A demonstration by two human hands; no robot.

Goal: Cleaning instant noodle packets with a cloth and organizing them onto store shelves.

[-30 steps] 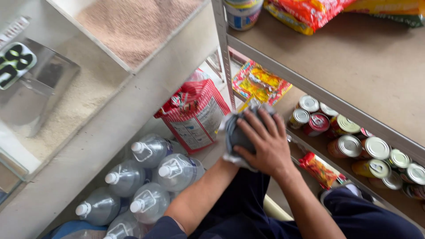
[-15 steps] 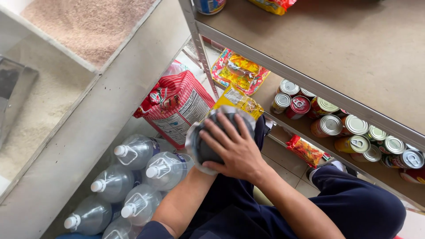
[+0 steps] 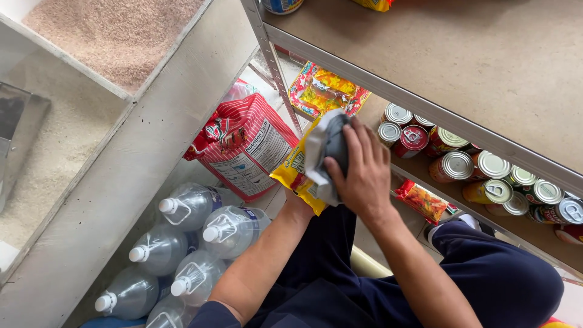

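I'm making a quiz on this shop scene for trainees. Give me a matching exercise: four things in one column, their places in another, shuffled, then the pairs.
Things:
1. clear plastic water jugs with white caps
2. round metal tins with silver lids
3. red and white printed sack
4. grey cloth

Places:
A. under the right hand
B. leaning by the shelf's metal upright post
C. clustered on the floor, lower left
D. in rows on the lower shelf at right

Pairs: 1-C, 2-D, 3-B, 4-A

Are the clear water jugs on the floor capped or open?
Capped. Each water jug visible beside the red bag shows a white cap on its neck.
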